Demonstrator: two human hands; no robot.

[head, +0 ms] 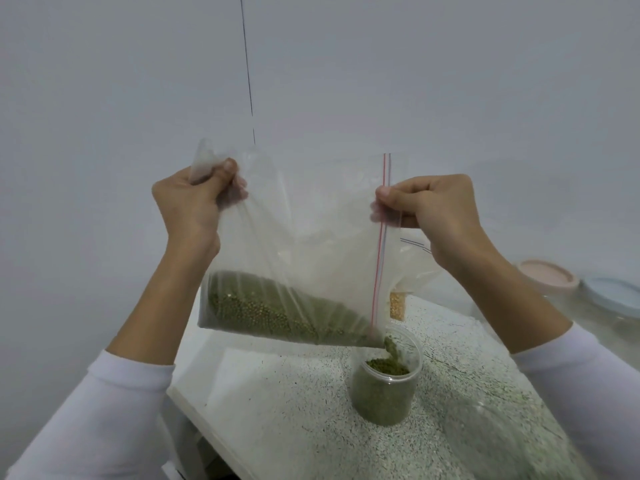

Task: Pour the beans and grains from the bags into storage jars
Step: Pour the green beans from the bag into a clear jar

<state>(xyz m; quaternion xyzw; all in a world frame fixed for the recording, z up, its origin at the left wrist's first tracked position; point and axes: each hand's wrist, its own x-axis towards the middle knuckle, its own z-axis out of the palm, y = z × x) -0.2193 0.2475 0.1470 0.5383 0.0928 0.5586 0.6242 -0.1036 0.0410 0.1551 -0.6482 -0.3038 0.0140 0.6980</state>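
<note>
The left hand (pixel 188 202) gripped a bunched corner of the clear zip-lock bag (pixel 304 237), and the right hand (pixel 433 209) pinched its red-striped zip edge. Held tilted above the speckled countertop (pixel 294 410), the bag spilled green mung beans (pixel 270 310) from its lower corner into an open plastic jar (pixel 384 386) standing near the counter's left edge.

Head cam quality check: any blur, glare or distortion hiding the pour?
Head view: light is flat and dim, no glare. The bag and jar read clearly, but the falling beans smear into motion blur. Wide-angle bending tilts the counter, and the clear jar at lower right is blurred. Both hands, left and right, are sharp.
</note>
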